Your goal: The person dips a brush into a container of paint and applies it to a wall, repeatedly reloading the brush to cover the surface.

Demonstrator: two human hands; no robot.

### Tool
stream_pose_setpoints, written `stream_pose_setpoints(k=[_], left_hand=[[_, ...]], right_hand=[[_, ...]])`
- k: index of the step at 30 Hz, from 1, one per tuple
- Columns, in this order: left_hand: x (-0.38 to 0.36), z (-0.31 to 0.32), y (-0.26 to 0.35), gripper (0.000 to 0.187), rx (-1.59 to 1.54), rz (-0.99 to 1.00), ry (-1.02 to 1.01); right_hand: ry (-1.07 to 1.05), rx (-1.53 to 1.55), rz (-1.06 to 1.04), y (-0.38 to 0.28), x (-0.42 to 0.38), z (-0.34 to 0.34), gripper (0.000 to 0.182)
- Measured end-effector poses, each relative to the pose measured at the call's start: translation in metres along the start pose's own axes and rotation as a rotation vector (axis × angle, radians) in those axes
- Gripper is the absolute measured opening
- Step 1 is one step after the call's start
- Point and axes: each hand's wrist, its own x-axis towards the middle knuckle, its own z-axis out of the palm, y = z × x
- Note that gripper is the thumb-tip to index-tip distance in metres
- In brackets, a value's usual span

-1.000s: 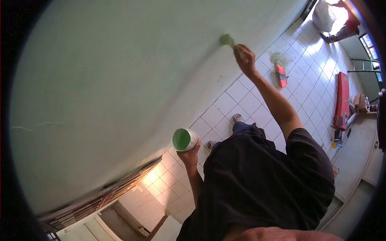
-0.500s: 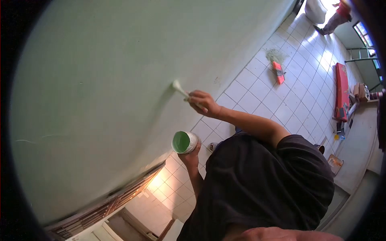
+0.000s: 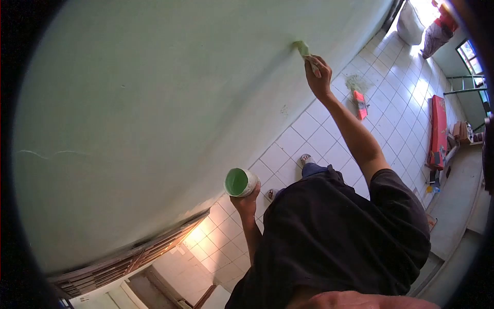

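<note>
The person wears a loose black short-sleeved shirt (image 3: pixel 334 232) of plain cloth, without print or lettering, creased in soft folds across the chest and belly. The sleeve (image 3: pixel 393 188) on the right side ends above the elbow, leaving the forearm bare; both hands are bare, with no glove, watch or ring to be seen. Below the shirt hem shows blue trouser cloth (image 3: pixel 314 169), and a light sandal (image 3: pixel 305 158) on one foot

Pale green wall (image 3: pixel 154 103) fills most of the view. White tiled floor (image 3: pixel 391 103) with dark grout. Red mat (image 3: pixel 438 123) lies on the tiles. Orange dustpan (image 3: pixel 361 104) beside a dust pile. Strong daylight at the far doorway (image 3: pixel 424 7). Wooden-framed opening (image 3: pixel 128 255) below the wall.
</note>
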Motion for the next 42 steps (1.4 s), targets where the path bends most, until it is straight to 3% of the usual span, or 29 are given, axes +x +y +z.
stream_pose_setpoints(k=[2, 5, 7, 8, 9, 13, 16, 18, 19, 22, 25, 26, 27, 29, 30, 31, 32, 35, 39, 42], left_hand=[[-0.003, -0.003, 0.002, 0.059, 0.061, 0.048, -0.001], [-0.006, -0.007, -0.001, 0.061, 0.008, 0.004, 0.013], [-0.004, -0.011, -0.001, 0.062, 0.022, 0.011, -0.002], [-0.002, -0.012, 0.0, 0.064, 0.033, 0.012, -0.01], [-0.001, -0.012, 0.001, 0.064, 0.031, 0.019, -0.019], [0.005, -0.025, -0.014, 0.067, 0.012, 0.004, -0.025], [0.011, -0.037, -0.026, 0.067, -0.011, 0.001, -0.079], [0.014, -0.044, -0.027, 0.066, -0.024, 0.0, -0.117], [0.014, -0.047, -0.027, 0.066, -0.016, -0.001, -0.115], [0.012, -0.061, -0.036, 0.066, -0.016, 0.012, -0.115], [0.006, -0.074, -0.037, 0.065, -0.034, 0.036, -0.131], [0.006, -0.077, -0.035, 0.065, -0.046, 0.049, -0.14], [0.005, -0.08, -0.032, 0.065, -0.049, 0.053, -0.141], [0.003, -0.086, -0.028, 0.074, -0.005, 0.031, -0.162], [0.004, -0.091, -0.033, 0.074, -0.007, 0.035, -0.172], [0.006, -0.093, -0.041, 0.074, 0.014, 0.04, -0.183], [0.008, -0.094, -0.046, 0.075, 0.034, 0.044, -0.197], [0.013, -0.092, -0.039, 0.075, 0.032, 0.002, -0.22], [0.022, -0.084, -0.03, 0.073, 0.057, 0.067, -0.316], [0.028, -0.082, -0.032, 0.075, 0.056, 0.14, -0.324]], right_hand=[[0.125, -0.048, 0.017, -0.02, -0.003, 0.013, 0.012], [0.096, 0.089, -0.121, -0.069, -0.051, 0.07, 0.015], [-0.088, 0.225, -0.099, -0.133, -0.087, 0.085, 0.026], [-0.209, 0.278, -0.061, -0.159, -0.102, 0.084, 0.02], [-0.287, 0.433, -0.104, -0.173, -0.118, 0.092, 0.034], [-0.474, 0.583, -0.298, -0.23, -0.122, 0.087, 0.022], [-0.458, 0.54, -0.298, -0.186, -0.1, 0.092, 0.018], [-0.313, 0.527, -0.192, -0.159, -0.072, 0.085, 0.013], [-0.24, 0.336, -0.315, -0.146, -0.057, 0.077, 0.014], [-0.08, 0.225, -0.154, -0.124, -0.025, 0.052, 0.012], [0.23, -0.011, -0.038, -0.133, -0.007, 0.043, 0.007], [0.265, -0.018, -0.141, -0.141, -0.009, 0.049, 0.011], [0.222, 0.073, -0.049, -0.152, -0.021, 0.065, 0.014], [0.106, 0.164, -0.136, -0.189, -0.058, 0.102, 0.013], [0.013, 0.168, -0.297, -0.213, -0.075, 0.113, 0.018], [-0.059, 0.228, -0.245, -0.239, -0.096, 0.123, 0.02], [-0.235, 0.342, -0.218, -0.262, -0.111, 0.12, 0.022], [-0.369, 0.491, -0.324, -0.319, -0.115, 0.109, 0.02], [-0.282, 0.507, -0.332, -0.299, -0.064, 0.092, 0.017], [-0.16, 0.473, -0.064, -0.26, -0.013, 0.073, 0.008]])
